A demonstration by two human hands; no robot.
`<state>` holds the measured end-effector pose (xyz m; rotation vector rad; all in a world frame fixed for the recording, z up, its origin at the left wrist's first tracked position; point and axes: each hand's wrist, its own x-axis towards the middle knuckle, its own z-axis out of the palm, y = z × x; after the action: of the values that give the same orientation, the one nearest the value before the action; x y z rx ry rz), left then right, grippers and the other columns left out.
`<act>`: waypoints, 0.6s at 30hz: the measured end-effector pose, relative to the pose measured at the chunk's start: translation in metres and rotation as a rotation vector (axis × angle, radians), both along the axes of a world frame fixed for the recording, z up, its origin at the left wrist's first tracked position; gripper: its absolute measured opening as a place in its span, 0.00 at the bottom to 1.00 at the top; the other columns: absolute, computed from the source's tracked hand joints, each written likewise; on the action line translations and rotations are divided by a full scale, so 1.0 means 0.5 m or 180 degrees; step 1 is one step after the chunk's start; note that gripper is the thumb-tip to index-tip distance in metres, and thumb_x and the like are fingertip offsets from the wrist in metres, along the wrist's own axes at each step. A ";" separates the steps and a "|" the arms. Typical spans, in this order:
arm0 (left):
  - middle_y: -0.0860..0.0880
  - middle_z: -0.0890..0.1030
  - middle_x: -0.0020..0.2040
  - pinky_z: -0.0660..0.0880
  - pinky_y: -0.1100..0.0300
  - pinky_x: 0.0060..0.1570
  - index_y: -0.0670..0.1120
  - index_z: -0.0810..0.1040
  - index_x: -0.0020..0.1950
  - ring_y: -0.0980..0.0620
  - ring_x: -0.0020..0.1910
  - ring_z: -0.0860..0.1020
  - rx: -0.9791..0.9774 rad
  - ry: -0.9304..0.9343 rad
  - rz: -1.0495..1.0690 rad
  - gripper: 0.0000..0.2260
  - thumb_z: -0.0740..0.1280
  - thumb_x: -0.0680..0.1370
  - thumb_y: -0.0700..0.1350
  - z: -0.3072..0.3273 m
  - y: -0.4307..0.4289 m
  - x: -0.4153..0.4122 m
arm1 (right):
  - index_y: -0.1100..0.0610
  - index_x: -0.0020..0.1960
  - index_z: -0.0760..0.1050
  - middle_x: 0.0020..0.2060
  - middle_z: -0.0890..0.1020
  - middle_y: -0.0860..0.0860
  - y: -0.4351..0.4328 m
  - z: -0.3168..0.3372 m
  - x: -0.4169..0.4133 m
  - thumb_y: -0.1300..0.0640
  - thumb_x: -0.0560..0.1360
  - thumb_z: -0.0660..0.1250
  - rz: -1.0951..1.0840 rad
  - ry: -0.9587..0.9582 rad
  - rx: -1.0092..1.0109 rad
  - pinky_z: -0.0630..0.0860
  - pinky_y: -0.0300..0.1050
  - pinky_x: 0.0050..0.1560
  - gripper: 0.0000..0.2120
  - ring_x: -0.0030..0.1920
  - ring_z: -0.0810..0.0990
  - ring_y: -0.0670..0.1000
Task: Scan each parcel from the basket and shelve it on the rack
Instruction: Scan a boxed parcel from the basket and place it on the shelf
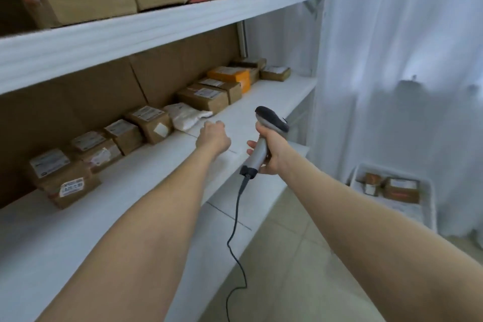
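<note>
Loosely, the left hand's [213,136] fingers [217,124] curl under over the shelf [261,102] and nothing shows in them. At 3 o'clock of it, the right hand's [271,150] fingers [252,144] wrap the scanner [259,153] handle.

The scanner's long axis runs from its cable end at 7 o'clock up to its head at 1 o'clock. The nose seems to aim toward 4 o'clock, away from the shelved labels.

A white soft parcel [188,117] lies flat on the shelf at 10 o'clock of the left hand, just beside it. More parcels [401,189] wait in the basket [431,206] on the floor [300,256], far out at 4 o'clock.

The cable [236,217] hangs slack past the shelf edge. A turn toward the basket could catch it there and jerk the scanner. A careless left hand could also nudge the soft parcel out of its row.
</note>
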<state>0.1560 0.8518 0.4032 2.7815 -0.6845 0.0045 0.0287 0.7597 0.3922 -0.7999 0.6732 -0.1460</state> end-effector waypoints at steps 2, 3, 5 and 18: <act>0.42 0.67 0.68 0.73 0.51 0.58 0.47 0.68 0.70 0.42 0.63 0.72 0.0035 0.0004 -0.0170 0.20 0.64 0.78 0.44 -0.003 -0.089 -0.078 | 0.54 0.49 0.74 0.43 0.82 0.50 -0.071 -0.013 -0.087 0.42 0.72 0.73 -0.0264 -0.0035 0.0187 0.76 0.59 0.45 0.17 0.44 0.80 0.51; 0.41 0.68 0.67 0.73 0.51 0.57 0.47 0.69 0.70 0.42 0.62 0.72 0.0045 0.0013 -0.0281 0.20 0.64 0.78 0.44 -0.007 -0.130 -0.117 | 0.55 0.49 0.75 0.41 0.82 0.50 -0.103 -0.020 -0.128 0.43 0.72 0.73 -0.0401 -0.0071 0.0289 0.76 0.58 0.42 0.17 0.42 0.80 0.51; 0.41 0.68 0.66 0.73 0.51 0.56 0.47 0.69 0.70 0.41 0.61 0.72 0.0056 0.0040 -0.0515 0.20 0.63 0.77 0.43 -0.017 -0.207 -0.192 | 0.55 0.52 0.76 0.42 0.80 0.50 -0.164 -0.033 -0.207 0.44 0.73 0.72 -0.0638 -0.0178 0.0469 0.75 0.57 0.40 0.17 0.44 0.80 0.50; 0.41 0.65 0.70 0.71 0.50 0.63 0.44 0.68 0.71 0.41 0.66 0.69 0.0245 0.0320 -0.1571 0.20 0.59 0.78 0.40 -0.122 -0.648 -0.490 | 0.57 0.48 0.74 0.42 0.79 0.52 -0.521 -0.132 -0.540 0.50 0.75 0.72 -0.1774 -0.0281 0.0843 0.72 0.62 0.56 0.11 0.46 0.79 0.51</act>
<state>-0.0889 0.5277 0.3421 2.5824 -1.3436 -0.2619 -0.2411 0.4993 0.3261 -0.3342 0.7996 -0.5819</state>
